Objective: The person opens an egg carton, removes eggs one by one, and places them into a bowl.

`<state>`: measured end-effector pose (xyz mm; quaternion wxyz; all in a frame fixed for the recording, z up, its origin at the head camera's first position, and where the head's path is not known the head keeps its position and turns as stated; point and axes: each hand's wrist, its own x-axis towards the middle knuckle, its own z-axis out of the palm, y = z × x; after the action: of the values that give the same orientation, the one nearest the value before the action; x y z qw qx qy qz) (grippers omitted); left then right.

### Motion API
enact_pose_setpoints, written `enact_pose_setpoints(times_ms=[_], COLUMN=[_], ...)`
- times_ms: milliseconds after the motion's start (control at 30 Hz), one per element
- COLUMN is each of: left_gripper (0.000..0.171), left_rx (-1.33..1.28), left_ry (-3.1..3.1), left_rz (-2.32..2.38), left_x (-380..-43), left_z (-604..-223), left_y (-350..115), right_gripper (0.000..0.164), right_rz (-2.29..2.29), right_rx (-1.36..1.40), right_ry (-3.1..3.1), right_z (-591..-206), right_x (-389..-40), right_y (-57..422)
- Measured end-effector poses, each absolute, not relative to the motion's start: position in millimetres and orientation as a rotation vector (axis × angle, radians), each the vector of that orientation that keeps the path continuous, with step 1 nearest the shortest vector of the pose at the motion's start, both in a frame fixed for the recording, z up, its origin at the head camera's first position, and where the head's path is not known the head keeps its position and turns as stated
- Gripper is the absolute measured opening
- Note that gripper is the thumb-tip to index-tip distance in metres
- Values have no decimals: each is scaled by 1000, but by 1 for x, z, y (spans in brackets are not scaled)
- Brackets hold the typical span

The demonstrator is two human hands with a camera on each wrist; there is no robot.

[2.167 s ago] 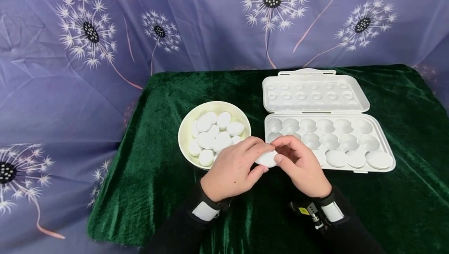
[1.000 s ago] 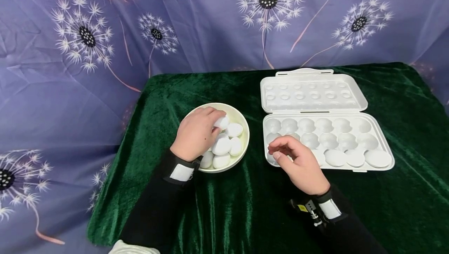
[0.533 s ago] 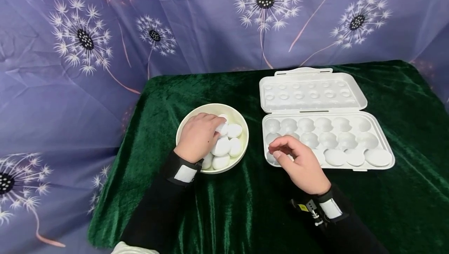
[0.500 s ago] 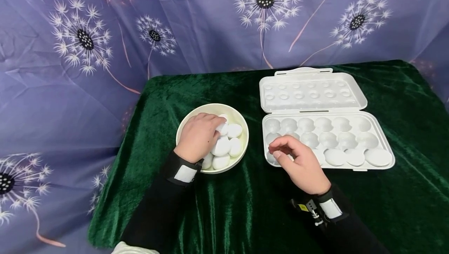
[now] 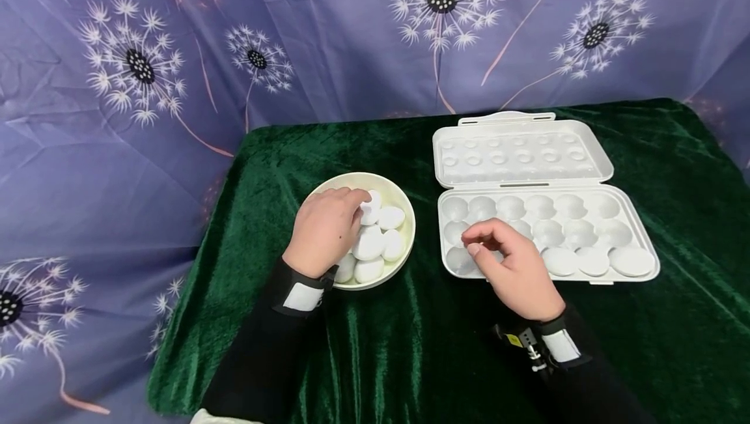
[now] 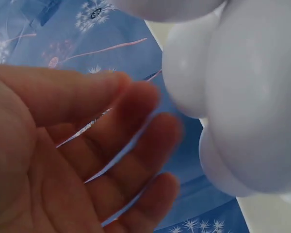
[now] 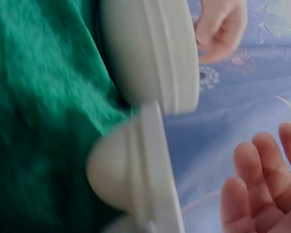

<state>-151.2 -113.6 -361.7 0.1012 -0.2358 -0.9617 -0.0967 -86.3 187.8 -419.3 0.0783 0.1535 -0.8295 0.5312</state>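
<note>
In the head view, my left hand (image 5: 327, 228) hovers over the cream bowl (image 5: 388, 191), which holds several white eggs (image 5: 369, 243). Its fingers are loosely bent; the left wrist view shows the palm and fingers (image 6: 136, 167) with nothing held, beside the stacked eggs (image 6: 259, 97). My right hand (image 5: 518, 274) hangs above the front left of the white egg carton (image 5: 643, 236), fingers relaxed. No egg shows in it in the right wrist view, though only part of the palm is visible. Eggs (image 5: 560, 261) sit in the carton's front row; the hand hides some cups.
The carton's lid (image 5: 599, 150) lies folded back behind the cups. Dark green velvet cloth (image 5: 375, 352) covers the table. A purple dandelion-print curtain (image 5: 351, 33) hangs behind and to the left.
Earlier, both hands held an egg between them; the left hand then moved left to the bowl and has now lifted slightly. The right hand has shifted a little right.
</note>
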Motion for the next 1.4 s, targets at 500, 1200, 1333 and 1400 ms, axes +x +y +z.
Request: enact_pose_setpoints(times_ms=[500, 1200, 1333, 1400], left_gripper=[22, 22, 21, 21], left_rx=[-699, -999, -1023, -1031], left_ry=[-2858, -2689, -2684, -2682], left_rz=[-270, -506, -546, -576], left_x=[-144, -105, -101, -100], left_z=[-353, -338, -340, -340], left_y=[-112, -82, -74, -71], right_gripper=[19, 25, 26, 26], right_rz=[938, 613, 621, 622], right_rx=[168, 354, 343, 339], right_ry=[-2827, -3127, -3134, -3126], right_z=[-405, -401, -401, -401], right_x=[-95, -92, -91, -91], right_y=[234, 241, 240, 240])
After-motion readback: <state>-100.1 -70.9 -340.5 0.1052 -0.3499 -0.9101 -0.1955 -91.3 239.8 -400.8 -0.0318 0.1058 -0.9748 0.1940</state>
